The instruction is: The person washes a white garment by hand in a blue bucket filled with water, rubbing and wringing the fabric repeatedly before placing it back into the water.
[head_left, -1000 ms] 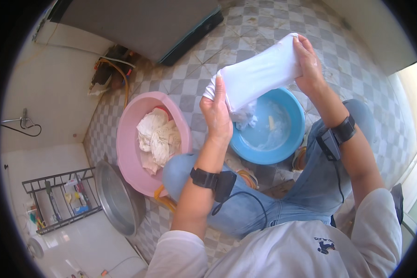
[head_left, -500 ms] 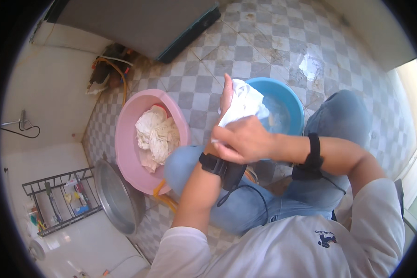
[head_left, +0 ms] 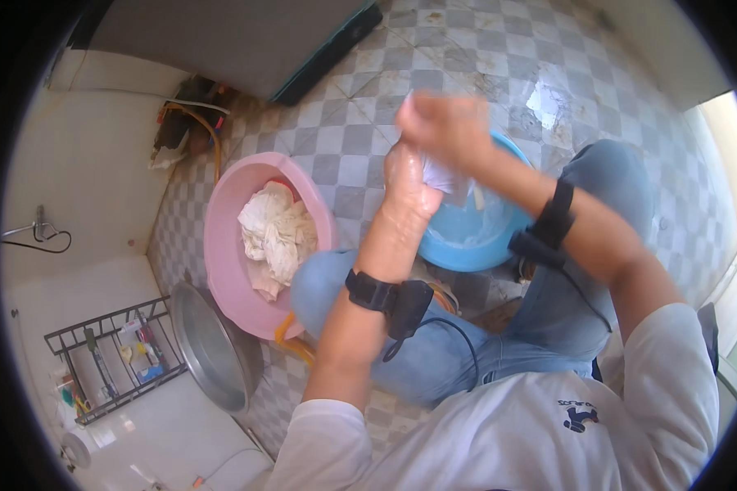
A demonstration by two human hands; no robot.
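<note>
A wet white cloth (head_left: 440,177) is bunched between my hands, over the near side of a light blue basin (head_left: 467,254) holding cloudy water. My left hand (head_left: 404,168) is closed round the cloth, its wrist wet and shiny; most of its fingers are hidden. Blurred by motion, my right hand (head_left: 449,127) lies across the far end of my left one. It looks closed, with a bit of white at its fingertips. Both forearms wear black straps with small boxes.
To the left stands a pink tub (head_left: 221,245) with off-white crumpled laundry (head_left: 278,229). A metal basin (head_left: 209,348) leans by the wall near a dark rack (head_left: 115,360) of toothbrushes and small items. An orange hose (head_left: 291,337) lies beside the pink tub; the tiled floor has wet patches.
My right hand has slid from my left wrist forward to beyond the left fingers, drawing the cloth with it. The left wrist is now bare, and less cloth shows.
</note>
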